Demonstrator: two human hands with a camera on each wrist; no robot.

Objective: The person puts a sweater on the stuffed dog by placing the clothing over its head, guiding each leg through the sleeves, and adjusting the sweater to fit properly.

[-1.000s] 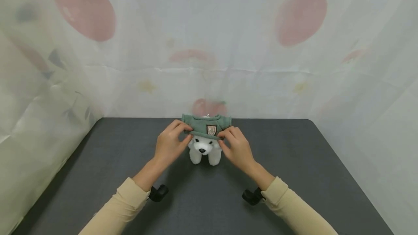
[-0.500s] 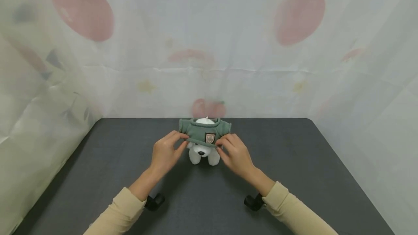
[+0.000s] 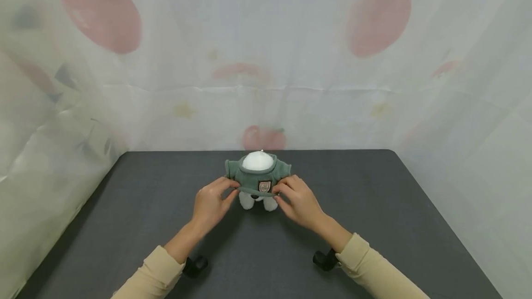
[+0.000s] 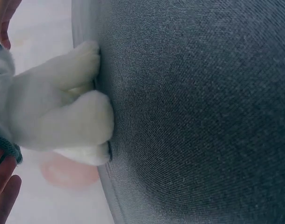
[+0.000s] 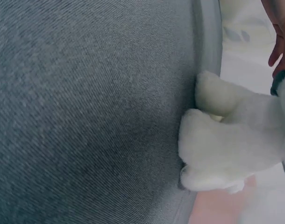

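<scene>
We see a fluffy white plush dog (image 3: 258,197) standing at frame center on the dark grey woven-fabric table (image 3: 374,225). A soft green knit sweater (image 3: 257,177) with a small shield badge sits over it, the rounded white head poking through the collar. Left hand (image 3: 212,204) and right hand (image 3: 300,202) each pinch the sweater's lower hem. Sheer strawberry-print curtain (image 3: 374,59) fills the upper frame.
</scene>
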